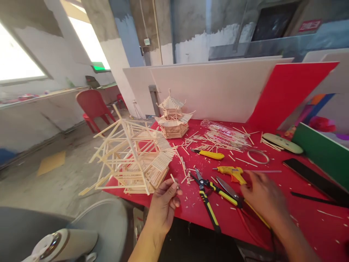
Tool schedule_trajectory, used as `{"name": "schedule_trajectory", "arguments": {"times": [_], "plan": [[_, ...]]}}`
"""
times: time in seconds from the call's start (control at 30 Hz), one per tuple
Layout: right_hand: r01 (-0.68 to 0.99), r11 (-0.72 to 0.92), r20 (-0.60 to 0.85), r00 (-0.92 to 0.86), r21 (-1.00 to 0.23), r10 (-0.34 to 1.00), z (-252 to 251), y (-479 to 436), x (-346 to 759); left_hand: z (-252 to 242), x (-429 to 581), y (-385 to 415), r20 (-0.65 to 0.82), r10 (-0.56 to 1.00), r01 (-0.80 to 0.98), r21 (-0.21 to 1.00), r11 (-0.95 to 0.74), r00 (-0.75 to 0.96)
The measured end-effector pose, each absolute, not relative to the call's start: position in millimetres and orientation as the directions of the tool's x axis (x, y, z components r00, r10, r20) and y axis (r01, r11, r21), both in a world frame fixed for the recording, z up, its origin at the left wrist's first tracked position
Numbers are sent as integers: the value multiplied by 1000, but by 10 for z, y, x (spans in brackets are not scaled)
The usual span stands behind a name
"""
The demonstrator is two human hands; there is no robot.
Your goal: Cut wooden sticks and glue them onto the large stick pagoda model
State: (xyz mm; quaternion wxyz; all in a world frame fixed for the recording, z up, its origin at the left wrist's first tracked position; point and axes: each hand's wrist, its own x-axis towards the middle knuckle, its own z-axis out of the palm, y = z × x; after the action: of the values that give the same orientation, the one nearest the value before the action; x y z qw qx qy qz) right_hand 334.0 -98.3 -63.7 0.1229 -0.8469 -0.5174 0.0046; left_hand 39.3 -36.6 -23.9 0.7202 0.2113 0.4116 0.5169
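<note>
Stick point(173, 179) pinched by front edge of table point(300, 222).
Left hand point(163, 205) clamps it between fingertips, just right of the frame point(131, 156). Right hand point(263, 196), blurred, is just beside the glue gun point(231, 173) farther along; whether it grasps anything cannot be told.

Two bare hands noted. Left hand point(163, 203) in sharp focus, with knuckle creases and a slim wrist plainly visible. Left forearm point(144, 243) uncovered right down to the frame edge. Right hand point(263, 196) seen from the back and blurred (finger detail unreadable). Right forearm point(294, 240) likewise uncovered to the frame edge. Only hands, wrists and forearms on view.
</note>
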Motion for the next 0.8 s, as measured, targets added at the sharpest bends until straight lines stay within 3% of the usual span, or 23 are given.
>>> {"name": "schedule_trajectory", "arguments": {"times": [0.07, 0.13, 0.47, 0.53, 0.63, 0.7, 0.8], "plan": [[805, -498, -80, 501, -322, 862, -832, -937, 3629, -173, 350, -414, -380, 921, -620, 704, 345, 80], [790, -493, -141, 477, -363, 868, -1005, -866, 3791, -135, 322, -445, -381, 924, -668, 681, 301, 28], [687, -507, -139, 518, -521, 844, -1046, -794, 3748, -126, 340, -278, -360, 925, -727, 666, 166, -118], [555, -506, -152, 562, -660, 813, -933, -881, 3681, -88, 350, -256, -358, 923, -735, 663, 144, -142], [159, -363, -191, 624, -918, 758, -707, -1016, 3517, -34, 367, -248, -370, 914, -742, 657, 131, -166], [-25, -259, -219, 615, -966, 758, -558, -1084, 3400, -14, 385, -249, -386, 905, -741, 658, 134, -180], [-107, -211, -236, 507, -972, 829, -390, -1134, 3256, -7, 420, -254, -389, 898, -721, 681, 130, -206]]}}
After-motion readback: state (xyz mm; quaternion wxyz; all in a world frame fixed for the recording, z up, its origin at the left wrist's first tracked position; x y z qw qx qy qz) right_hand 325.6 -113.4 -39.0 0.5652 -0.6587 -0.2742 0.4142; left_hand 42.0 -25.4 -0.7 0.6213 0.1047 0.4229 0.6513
